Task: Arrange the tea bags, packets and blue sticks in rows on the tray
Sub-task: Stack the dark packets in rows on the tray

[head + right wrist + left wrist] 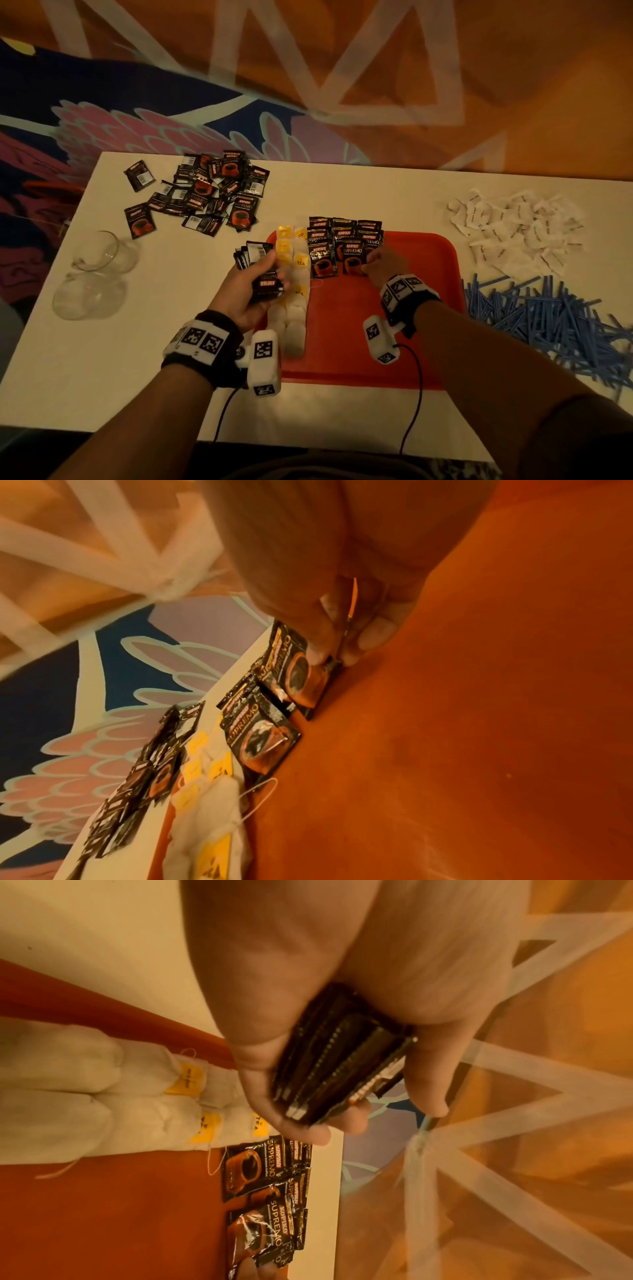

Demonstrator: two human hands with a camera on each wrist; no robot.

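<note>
A red tray (411, 308) lies on the white table. Two rows of white tea bags (294, 308) with yellow tags run down its left side. Beside them, black coffee packets (342, 240) overlap in rows at the tray's far edge. My left hand (253, 284) grips a stack of black packets (339, 1066) above the tray's left edge. My right hand (380, 263) pinches the near corner of a coffee packet (304, 680) lying in the second packet row. Blue sticks (548, 315) are heaped right of the tray.
A loose heap of black packets (202, 195) lies at the table's far left. White sachets (513, 226) are piled at the far right. Two clear glass cups (96, 270) lie on their sides at the left edge. Patterned carpet lies beyond the table.
</note>
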